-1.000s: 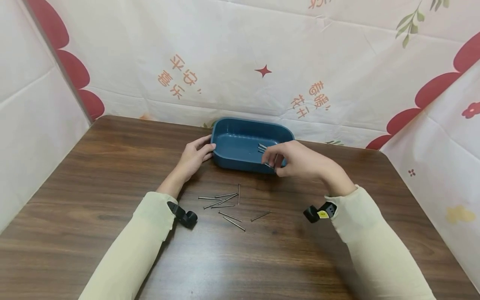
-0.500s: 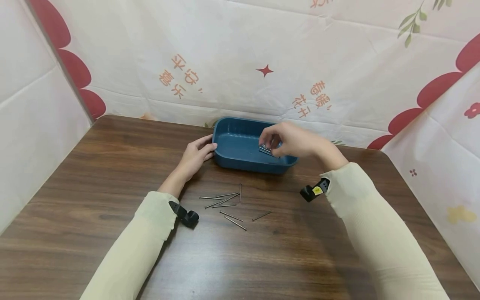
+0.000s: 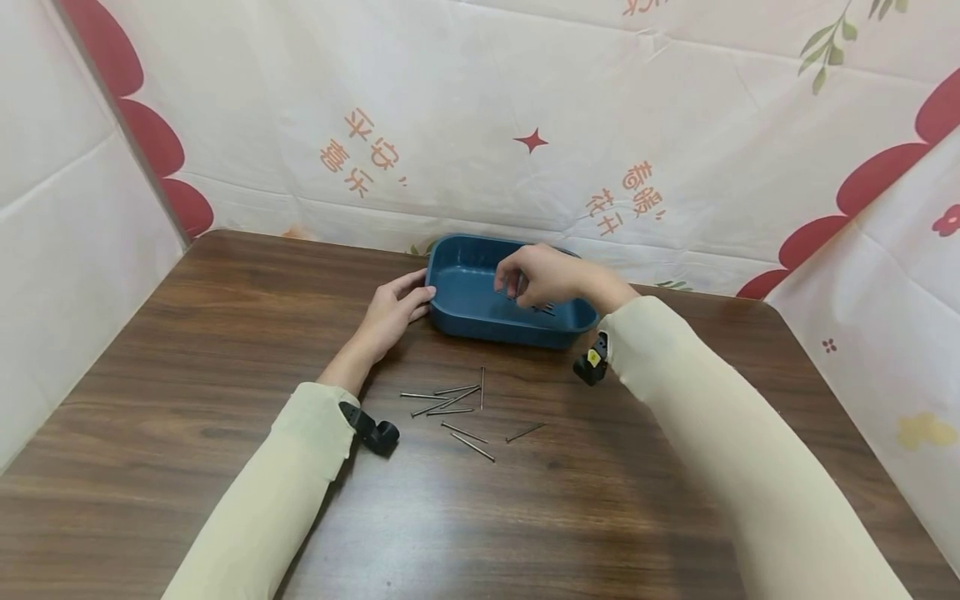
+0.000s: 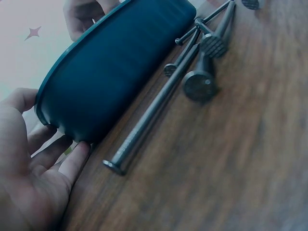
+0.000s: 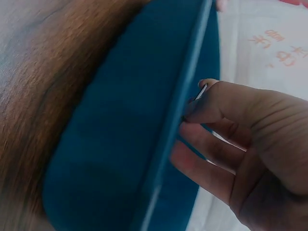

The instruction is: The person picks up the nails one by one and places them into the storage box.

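Note:
A blue rectangular tray stands near the table's back edge. My left hand holds its left end, thumb at the rim and fingers against the outer wall, as the left wrist view also shows. Over the inside of the tray, my right hand pinches a thin metal nail, mostly hidden by the fingers. Several nails lie in the right part of the tray, partly covered by that hand. More loose nails are scattered on the table in front of the tray.
The brown wooden table bears the tray and the loose nails. Behind it hangs a white printed cloth, close to the tray's back wall. A black wrist camera is worn on the left sleeve, another on the right.
My right hand has moved from the tray's front rim inward and to the left, over the tray. The left hand keeps its place on the tray's left end; the table nails have not moved.

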{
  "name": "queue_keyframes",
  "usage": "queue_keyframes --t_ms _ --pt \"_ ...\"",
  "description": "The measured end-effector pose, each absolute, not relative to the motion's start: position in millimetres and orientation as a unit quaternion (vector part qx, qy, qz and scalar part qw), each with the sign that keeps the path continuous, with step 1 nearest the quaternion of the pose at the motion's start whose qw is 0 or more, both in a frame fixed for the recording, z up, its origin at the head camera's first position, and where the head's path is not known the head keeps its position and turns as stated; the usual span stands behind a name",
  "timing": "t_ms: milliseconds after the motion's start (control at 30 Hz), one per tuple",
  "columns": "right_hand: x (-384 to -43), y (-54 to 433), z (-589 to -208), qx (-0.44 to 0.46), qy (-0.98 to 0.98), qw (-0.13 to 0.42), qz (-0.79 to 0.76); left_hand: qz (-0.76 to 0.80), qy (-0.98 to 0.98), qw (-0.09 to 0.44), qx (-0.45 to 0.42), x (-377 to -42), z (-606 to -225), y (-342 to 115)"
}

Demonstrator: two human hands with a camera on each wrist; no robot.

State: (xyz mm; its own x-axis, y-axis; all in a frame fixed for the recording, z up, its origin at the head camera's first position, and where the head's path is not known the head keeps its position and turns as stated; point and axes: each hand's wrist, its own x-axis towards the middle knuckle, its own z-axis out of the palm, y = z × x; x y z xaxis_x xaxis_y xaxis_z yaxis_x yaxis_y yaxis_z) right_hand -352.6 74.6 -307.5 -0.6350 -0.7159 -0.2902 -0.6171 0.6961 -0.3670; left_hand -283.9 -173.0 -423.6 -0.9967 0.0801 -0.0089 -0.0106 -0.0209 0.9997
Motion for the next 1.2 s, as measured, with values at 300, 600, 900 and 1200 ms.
queue_keyframes --t_ms 300,600,900,1200 --pt "-371 67 -320 -0.332 0.908 0.239 -0.095 0.715 0.698 0.034 0.023 -284 -424 -173" --pt "-385 68 -329 -0.304 0.916 0.250 -0.080 0.715 0.698 0.032 0.022 -284 -424 -173" --pt "-386 68 -337 -0.288 0.916 0.268 -0.079 0.715 0.698 0.031 0.024 -285 -423 -172" --pt "-394 74 -344 -0.277 0.924 0.254 -0.068 0.717 0.696 0.030 0.023 -285 -423 -173"
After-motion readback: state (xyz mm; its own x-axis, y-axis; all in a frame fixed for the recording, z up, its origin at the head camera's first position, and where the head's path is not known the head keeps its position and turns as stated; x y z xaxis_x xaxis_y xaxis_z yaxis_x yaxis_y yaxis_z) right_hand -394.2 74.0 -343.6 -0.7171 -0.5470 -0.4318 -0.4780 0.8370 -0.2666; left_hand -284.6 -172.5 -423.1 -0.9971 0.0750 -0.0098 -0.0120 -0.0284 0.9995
